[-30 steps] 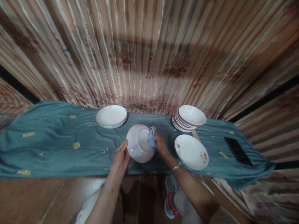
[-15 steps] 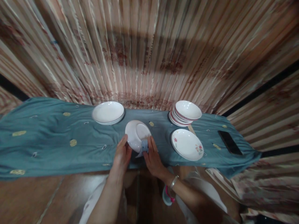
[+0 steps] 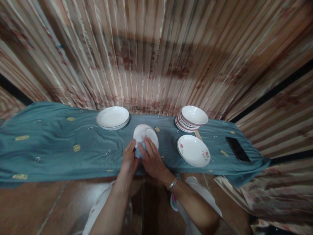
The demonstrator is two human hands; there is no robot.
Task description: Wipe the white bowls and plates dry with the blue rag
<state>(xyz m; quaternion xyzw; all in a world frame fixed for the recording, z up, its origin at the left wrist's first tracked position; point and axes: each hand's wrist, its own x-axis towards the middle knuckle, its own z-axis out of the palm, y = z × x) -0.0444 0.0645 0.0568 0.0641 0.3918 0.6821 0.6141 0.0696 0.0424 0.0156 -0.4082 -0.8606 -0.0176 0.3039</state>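
Observation:
A white bowl (image 3: pixel 140 131) is tipped so that its underside and round foot ring face me, above the near part of the table. My left hand (image 3: pixel 129 156) is closed on its left edge, thumb on the outside. In my right hand (image 3: pixel 153 160) is a light blue cloth (image 3: pixel 140 151), pressed flat against the lower left of the bowl's underside. The fingers of that hand lie over the cloth and hide part of it. A silver bracelet (image 3: pixel 172 183) circles the right wrist.
Left of the bowl stands a stack of white plates (image 3: pixel 112 117). On the right are stacked red-rimmed bowls (image 3: pixel 194 116), flower-patterned plates (image 3: pixel 193 150) and a black phone (image 3: pixel 238 149). A green pineapple-print cloth (image 3: pixel 56 147) covers the narrow table, with a pleated curtain (image 3: pixel 146 58) behind.
My right hand has moved left across the bowl's underside with the cloth, from its lower right edge to the lower left. The bowl has turned slightly in my left hand.

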